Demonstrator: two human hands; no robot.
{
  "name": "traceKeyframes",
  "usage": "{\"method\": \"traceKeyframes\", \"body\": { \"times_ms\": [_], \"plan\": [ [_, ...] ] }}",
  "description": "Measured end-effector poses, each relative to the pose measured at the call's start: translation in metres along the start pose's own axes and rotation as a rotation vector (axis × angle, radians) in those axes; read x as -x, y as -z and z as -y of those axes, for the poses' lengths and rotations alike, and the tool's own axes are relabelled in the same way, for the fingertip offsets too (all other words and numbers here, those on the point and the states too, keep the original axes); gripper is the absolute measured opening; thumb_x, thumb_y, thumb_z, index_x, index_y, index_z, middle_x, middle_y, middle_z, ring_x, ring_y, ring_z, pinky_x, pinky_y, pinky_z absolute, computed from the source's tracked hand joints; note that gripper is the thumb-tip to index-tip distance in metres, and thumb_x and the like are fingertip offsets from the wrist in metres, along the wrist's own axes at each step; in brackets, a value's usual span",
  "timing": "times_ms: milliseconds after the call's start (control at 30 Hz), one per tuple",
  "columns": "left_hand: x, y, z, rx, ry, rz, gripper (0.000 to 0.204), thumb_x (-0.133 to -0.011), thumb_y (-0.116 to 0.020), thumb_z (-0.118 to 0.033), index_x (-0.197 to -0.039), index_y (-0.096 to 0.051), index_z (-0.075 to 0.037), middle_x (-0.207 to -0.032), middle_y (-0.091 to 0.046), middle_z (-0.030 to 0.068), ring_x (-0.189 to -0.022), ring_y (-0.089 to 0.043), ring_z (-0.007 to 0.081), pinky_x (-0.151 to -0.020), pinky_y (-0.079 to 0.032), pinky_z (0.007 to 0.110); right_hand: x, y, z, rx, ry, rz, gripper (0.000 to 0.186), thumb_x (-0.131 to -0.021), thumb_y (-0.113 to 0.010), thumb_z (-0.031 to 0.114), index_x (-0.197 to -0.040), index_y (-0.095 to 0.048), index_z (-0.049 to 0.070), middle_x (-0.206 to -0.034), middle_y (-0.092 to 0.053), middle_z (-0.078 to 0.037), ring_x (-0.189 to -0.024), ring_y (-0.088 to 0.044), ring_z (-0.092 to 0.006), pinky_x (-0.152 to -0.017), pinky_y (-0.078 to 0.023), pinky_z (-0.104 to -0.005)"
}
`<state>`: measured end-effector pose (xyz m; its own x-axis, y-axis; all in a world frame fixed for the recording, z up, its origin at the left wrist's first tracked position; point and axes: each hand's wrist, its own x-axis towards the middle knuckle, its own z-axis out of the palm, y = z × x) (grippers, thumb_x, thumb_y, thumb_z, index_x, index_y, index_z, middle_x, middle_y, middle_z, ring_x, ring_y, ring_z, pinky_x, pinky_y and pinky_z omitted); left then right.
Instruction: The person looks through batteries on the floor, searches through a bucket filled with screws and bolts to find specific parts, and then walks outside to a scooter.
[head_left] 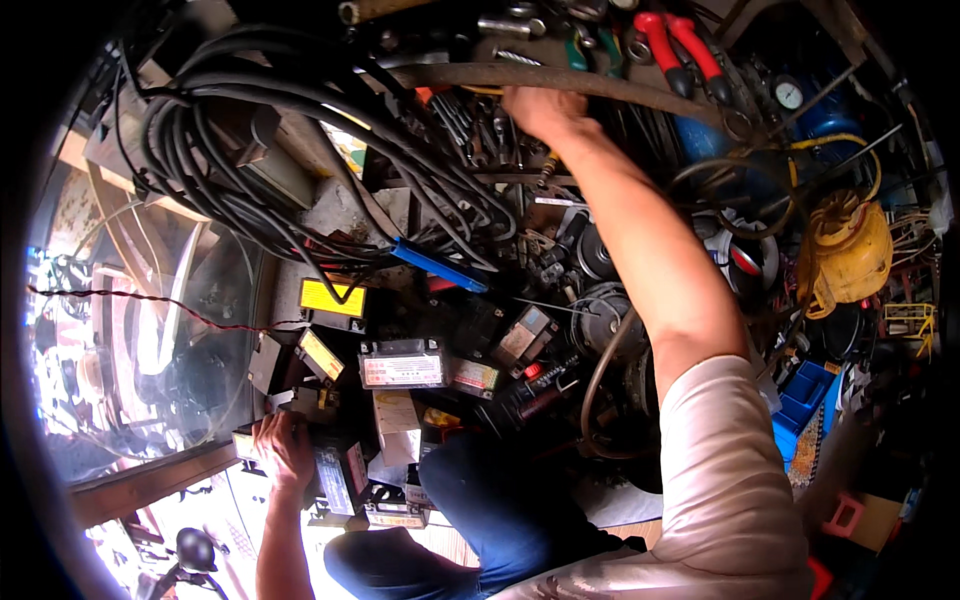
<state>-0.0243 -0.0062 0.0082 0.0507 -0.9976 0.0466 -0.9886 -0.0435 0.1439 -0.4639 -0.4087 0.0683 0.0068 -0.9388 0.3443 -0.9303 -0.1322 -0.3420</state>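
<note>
My right hand (545, 112) reaches up among metal hand tools (480, 130) just below a long rusty bar (620, 82); its fingers are curled, and what they hold is hidden. My left hand (285, 455) is low on the left, its bent fingers over the edge of a dark battery (250, 443) beside a taller battery (340, 470). Other batteries with yellow and white labels (401, 362) are stacked ahead of my knees (460, 500).
Coiled black cables (200, 130) hang above a blue strip (440, 262). A glass pane (140, 360) stands on the left. Red-handled cutters (680, 55), a blue tank (830, 115), a yellow bag (850, 250) and blue bins (800, 395) crowd the right.
</note>
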Motion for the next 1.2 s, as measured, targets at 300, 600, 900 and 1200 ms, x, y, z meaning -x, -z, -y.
{"method": "traceKeyframes", "body": {
  "times_ms": [300,600,900,1200],
  "plan": [
    [-0.014,-0.006,-0.008,0.006,-0.076,-0.046,0.010,-0.080,-0.069,-0.009,-0.089,-0.064,-0.010,-0.086,-0.067,0.0095,-0.088,-0.064,0.0341,-0.083,-0.044,0.048,-0.029,-0.055,0.048,-0.105,0.068,0.223,0.056,-0.095,-0.061,0.042,-0.146,-0.057,0.020,-0.150,-0.055,-0.023,-0.142,-0.048,-0.0435,-0.117,-0.040,-0.0513],
    [-0.006,-0.001,0.003,0.064,-0.015,-0.054,0.016,-0.077,-0.072,-0.010,-0.087,-0.060,-0.009,-0.082,-0.064,0.0100,-0.088,-0.063,0.0326,-0.081,-0.044,0.047,-0.040,-0.076,-0.004,-0.736,-0.157,0.120,0.054,-0.101,-0.059,0.043,-0.146,-0.058,0.015,-0.144,-0.059,-0.013,-0.129,-0.054,-0.0323,-0.105,-0.046,-0.0445],
    [0.000,-0.003,0.013,0.078,-0.008,-0.078,0.015,-0.077,-0.070,-0.011,-0.081,-0.056,-0.008,-0.079,-0.060,0.0103,-0.085,-0.060,0.0312,-0.079,-0.042,0.044,-0.079,-0.061,-0.059,-1.055,-0.397,0.171,0.049,-0.106,-0.057,0.044,-0.144,-0.060,0.013,-0.131,-0.065,-0.002,-0.108,-0.061,-0.0188,-0.086,-0.053,-0.0360],
    [0.002,-0.008,0.017,0.105,0.014,-0.095,0.011,-0.080,-0.067,-0.012,-0.081,-0.057,-0.008,-0.077,-0.060,0.0093,-0.083,-0.059,0.0307,-0.080,-0.042,0.044,-0.063,-0.052,0.013,-0.792,-0.415,0.164,0.045,-0.105,-0.057,0.050,-0.136,-0.063,0.018,-0.080,-0.056,0.003,-0.057,-0.044,-0.0082,-0.046,-0.041,-0.0248]
  ]
}}
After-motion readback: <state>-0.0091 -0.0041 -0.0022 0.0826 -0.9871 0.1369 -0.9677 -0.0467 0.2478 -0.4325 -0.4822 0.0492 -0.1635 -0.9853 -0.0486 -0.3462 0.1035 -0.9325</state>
